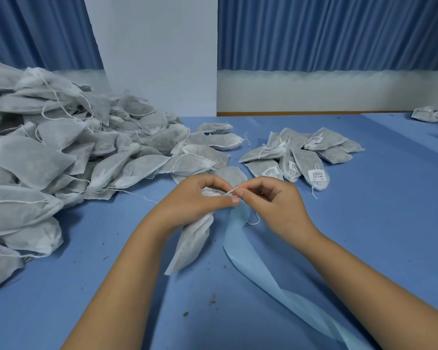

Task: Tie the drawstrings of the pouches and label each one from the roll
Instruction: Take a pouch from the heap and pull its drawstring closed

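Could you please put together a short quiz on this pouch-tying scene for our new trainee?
1. True or false: the left hand grips a pouch while the right hand pinches its drawstring.
2. Where do the labelled pouches lie? A: in the big pile on the left. B: in a small group beyond the right hand. C: against the far wall.
3. Fill in: the strip trailing from the hands toward the near right edge is light ____.
Key: 1 true; 2 B; 3 blue.
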The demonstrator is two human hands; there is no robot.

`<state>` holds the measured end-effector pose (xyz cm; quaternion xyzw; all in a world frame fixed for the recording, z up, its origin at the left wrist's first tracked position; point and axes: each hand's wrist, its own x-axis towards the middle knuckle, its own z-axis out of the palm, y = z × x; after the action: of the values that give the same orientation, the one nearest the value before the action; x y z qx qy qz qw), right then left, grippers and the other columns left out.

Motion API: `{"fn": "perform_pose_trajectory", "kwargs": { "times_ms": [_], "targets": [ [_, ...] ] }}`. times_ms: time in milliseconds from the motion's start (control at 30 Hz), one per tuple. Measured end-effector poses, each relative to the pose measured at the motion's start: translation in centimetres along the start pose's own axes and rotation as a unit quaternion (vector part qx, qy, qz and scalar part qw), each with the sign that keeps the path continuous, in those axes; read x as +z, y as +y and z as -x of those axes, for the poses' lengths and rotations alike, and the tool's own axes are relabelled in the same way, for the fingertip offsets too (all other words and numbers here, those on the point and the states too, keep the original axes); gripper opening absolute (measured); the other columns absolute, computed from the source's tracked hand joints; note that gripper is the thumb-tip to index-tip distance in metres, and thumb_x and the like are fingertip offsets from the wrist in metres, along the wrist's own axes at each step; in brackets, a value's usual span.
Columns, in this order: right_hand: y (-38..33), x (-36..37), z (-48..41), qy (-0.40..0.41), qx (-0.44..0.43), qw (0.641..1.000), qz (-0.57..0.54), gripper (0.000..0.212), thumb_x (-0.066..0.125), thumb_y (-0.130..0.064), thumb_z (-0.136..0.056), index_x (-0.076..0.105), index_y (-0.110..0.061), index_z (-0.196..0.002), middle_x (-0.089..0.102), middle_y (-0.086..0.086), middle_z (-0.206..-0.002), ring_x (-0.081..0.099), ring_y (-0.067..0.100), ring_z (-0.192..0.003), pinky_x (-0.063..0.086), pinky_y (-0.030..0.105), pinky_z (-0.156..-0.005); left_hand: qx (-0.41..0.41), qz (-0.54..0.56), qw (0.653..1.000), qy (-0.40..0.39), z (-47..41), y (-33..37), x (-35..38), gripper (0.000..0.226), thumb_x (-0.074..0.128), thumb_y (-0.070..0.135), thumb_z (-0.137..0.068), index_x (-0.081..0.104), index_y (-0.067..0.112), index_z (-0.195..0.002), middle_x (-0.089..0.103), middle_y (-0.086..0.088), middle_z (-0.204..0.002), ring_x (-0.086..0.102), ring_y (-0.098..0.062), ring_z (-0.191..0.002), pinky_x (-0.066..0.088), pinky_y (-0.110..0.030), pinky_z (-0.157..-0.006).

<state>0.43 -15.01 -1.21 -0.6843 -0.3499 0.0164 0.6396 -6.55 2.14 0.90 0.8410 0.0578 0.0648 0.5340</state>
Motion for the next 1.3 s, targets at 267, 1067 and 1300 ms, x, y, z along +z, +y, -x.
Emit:
{"fn": "perform_pose_trajectory", "kwargs": {
  "times_ms": [267, 1067, 1300],
  "targets": [
    [-0.1, -0.2, -0.2, 0.02, 0.021, 1.0, -0.011, 0.01, 0.069, -0.01, -0.087, 0.072, -0.017, -0.081, 0.073, -0.007, -0.081, 0.064, 0.005, -0.076, 0.052, 0.02, -0.074, 0.005, -0.038, 0.999, 0.001, 0.2, 0.2, 0.7, 0.013, 0.076, 0.037, -0.083, 0.078, 0.025, -0.079, 0.075, 0.009, -0.092, 0.066, -0.006, -0.095, 0.047, -0.024, -0.091],
    [-0.1, -1.3, -1.3, 0.137, 0.169, 0.967, -0.133, 0.016, 0.059, -0.019, -0.094, 0.07, -0.021, -0.081, 0.07, -0.01, -0.078, 0.06, 0.001, -0.072, 0.046, 0.021, -0.065, -0.061, 0.068, 0.996, -0.022, 0.3, 0.8, -0.4, 0.025, 0.055, 0.037, -0.095, 0.075, 0.022, -0.093, 0.075, 0.005, -0.083, 0.064, -0.004, -0.079, 0.045, -0.025, -0.079],
    [-0.8, -1.0, -0.9, 0.122, 0.061, 0.986, -0.1, 0.015, 0.061, -0.015, -0.093, 0.068, -0.023, -0.082, 0.068, -0.012, -0.077, 0.061, 0.001, -0.072, 0.049, 0.017, -0.065, -0.027, 0.049, 0.997, 0.044, 0.1, 0.0, -1.1, 0.004, 0.071, 0.019, -0.089, 0.074, 0.022, -0.088, 0.063, 0.011, -0.067, 0.054, 0.0, -0.059, 0.044, -0.013, -0.061]
  ]
}}
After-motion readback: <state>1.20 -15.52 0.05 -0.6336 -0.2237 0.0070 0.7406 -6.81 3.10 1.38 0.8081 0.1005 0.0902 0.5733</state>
